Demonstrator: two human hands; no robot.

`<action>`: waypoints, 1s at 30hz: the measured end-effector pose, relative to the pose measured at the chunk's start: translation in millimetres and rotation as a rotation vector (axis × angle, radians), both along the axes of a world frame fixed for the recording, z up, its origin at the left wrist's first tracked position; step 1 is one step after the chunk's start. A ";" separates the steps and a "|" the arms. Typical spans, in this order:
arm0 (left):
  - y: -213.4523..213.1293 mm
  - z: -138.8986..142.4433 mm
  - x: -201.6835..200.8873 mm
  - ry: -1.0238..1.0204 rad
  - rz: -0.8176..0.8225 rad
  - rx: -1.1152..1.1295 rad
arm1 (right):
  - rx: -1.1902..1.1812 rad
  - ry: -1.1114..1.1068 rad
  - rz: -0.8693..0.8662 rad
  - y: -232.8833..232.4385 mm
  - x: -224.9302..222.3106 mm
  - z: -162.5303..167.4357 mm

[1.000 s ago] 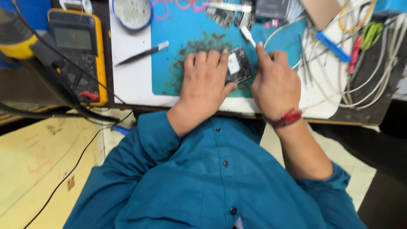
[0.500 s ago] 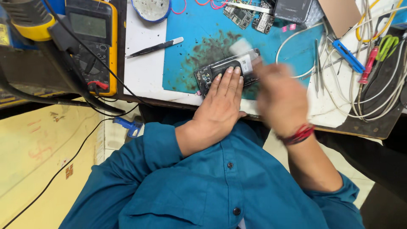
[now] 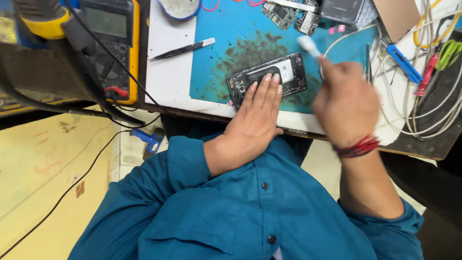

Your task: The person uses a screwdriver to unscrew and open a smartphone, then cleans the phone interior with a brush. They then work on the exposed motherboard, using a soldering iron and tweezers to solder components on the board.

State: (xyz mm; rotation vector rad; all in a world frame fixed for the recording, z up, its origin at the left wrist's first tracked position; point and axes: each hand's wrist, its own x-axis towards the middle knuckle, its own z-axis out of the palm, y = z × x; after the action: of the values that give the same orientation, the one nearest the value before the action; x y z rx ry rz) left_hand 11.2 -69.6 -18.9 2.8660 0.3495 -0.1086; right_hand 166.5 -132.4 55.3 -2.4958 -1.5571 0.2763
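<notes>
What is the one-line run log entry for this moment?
left hand: flat on opened phone | right hand: holds white tool | blue mat

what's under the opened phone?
The opened phone lies on a blue work mat, on a dark-stained patch. The left hand presses its near edge. The mat directly beneath the phone is covered.

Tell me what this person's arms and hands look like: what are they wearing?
Both hands are bare, with no gloves. The left hand comes out of a teal-blue shirt sleeve rolled back above the wrist. The right hand is blurred; its wrist carries a band of red thread, and its sleeve is pushed up near the elbow. The shirt has dark buttons down the front.
</notes>
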 end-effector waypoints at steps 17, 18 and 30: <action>-6.1 -0.4 -2.9 -0.012 0.030 0.086 | -0.086 0.006 0.205 5.3 19.3 -1.9; -4.6 -0.2 -3.0 -0.020 0.010 0.080 | -0.048 0.049 0.247 7.6 23.7 -2.5; -6.0 0.2 -2.6 -0.058 0.037 0.146 | -0.131 0.141 0.473 40.4 43.5 4.0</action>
State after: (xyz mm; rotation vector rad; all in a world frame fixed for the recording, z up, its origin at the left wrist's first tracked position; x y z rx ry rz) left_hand 8.6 -75.6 -18.7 2.9973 0.4142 0.0067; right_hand 210.0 -92.0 59.3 -2.1024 -2.1061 0.6235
